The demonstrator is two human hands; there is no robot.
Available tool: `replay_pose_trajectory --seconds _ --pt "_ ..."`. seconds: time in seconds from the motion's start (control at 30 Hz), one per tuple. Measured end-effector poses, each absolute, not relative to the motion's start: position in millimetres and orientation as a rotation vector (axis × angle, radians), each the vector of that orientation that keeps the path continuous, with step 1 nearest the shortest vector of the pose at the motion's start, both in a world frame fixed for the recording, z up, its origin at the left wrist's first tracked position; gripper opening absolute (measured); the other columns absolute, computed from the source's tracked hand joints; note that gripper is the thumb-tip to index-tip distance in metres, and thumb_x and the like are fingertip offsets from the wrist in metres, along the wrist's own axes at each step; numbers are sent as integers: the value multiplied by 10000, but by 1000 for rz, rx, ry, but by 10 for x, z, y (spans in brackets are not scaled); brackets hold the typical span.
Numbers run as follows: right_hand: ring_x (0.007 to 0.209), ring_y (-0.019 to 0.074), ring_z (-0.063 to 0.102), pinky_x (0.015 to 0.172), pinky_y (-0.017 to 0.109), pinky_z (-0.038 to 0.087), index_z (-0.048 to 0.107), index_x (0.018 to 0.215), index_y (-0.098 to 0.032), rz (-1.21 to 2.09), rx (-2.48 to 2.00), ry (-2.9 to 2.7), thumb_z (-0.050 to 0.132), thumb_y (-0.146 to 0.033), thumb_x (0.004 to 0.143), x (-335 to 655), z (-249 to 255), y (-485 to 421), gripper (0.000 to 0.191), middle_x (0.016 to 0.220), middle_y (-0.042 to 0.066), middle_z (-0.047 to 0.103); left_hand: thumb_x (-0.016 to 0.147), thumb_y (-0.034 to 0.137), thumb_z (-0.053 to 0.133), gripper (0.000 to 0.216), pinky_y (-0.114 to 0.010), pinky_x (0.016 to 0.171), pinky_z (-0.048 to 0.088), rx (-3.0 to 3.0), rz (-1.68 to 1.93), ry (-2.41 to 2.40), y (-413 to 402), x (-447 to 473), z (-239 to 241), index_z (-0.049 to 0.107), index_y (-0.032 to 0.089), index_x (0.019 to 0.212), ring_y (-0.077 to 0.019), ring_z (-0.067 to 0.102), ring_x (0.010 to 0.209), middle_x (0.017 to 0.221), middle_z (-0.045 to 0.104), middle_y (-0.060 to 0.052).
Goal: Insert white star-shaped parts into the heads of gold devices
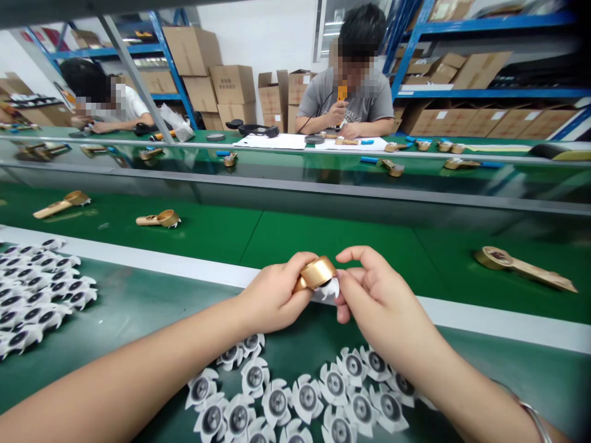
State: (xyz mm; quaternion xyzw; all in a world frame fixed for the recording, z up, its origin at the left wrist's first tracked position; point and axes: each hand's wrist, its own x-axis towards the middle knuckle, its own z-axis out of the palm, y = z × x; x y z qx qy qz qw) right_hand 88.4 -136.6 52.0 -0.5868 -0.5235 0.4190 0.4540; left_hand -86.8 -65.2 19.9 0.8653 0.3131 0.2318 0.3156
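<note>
My left hand [272, 298] is closed around a gold-coloured handheld fan body [318, 271], its round ring facing right; the handle is mostly hidden in the palm. A white fan blade wheel [329, 288] sticks out from under the ring. On its right side, my right hand [381, 298] pinches the blade edge with thumb and fingers, the index finger curved above. Below my hands, several white fan blade wheels [277, 402] with dark round hubs lie on the green worktop [152, 369].
More blade wheels [32, 314] cover the left side. On the green conveyor belt [295, 237] lie gold fan bodies [159, 218], with another fan body [521, 267] at right. Across the line sit a person in grey [346, 98] holding an orange tool and a person in white [124, 104].
</note>
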Motion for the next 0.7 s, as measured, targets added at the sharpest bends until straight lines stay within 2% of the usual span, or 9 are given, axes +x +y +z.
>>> replay_pose_trajectory --seconds 0.2,0.43,0.53,0.63,0.7 --pt "470 161 545 482 223 406 374 1076 -208 1198 -1405 -1108 517 -354 830 889 515 -1314 320 511 -67 547 861 175 461 478 -265 608 360 2418 633 842 -674 -884 175 403 211 1335 -199 589 680 950 643 -57" --pt "447 127 510 454 194 399 369 1080 -207 1413 -1288 -799 590 -293 703 868 517 -1306 445 559 -80 526 863 184 458 475 -277 605 373 2566 641 842 -696 -886 183 398 194 1334 -212 599 676 932 650 -71" --pt "444 105 487 457 190 418 419 1043 -194 1599 -1224 -631 576 -220 769 868 529 -1327 317 572 -73 490 858 193 451 481 -286 634 406 2562 584 819 -714 -878 216 369 209 1332 -212 602 704 957 640 -61" --pt "522 122 571 554 236 505 448 969 -162 1799 -1137 -519 454 -135 866 859 558 -1344 107 643 -16 537 870 196 469 437 -276 698 441 2307 558 778 -701 -848 263 383 234 1297 -192 603 808 1016 625 -37" --pt "617 156 638 631 276 536 437 996 -159 1861 -1117 -528 382 -118 911 875 590 -1329 109 719 31 588 894 239 505 354 -259 780 451 2069 637 737 -645 -836 283 428 232 1239 -174 584 915 1071 602 -31"
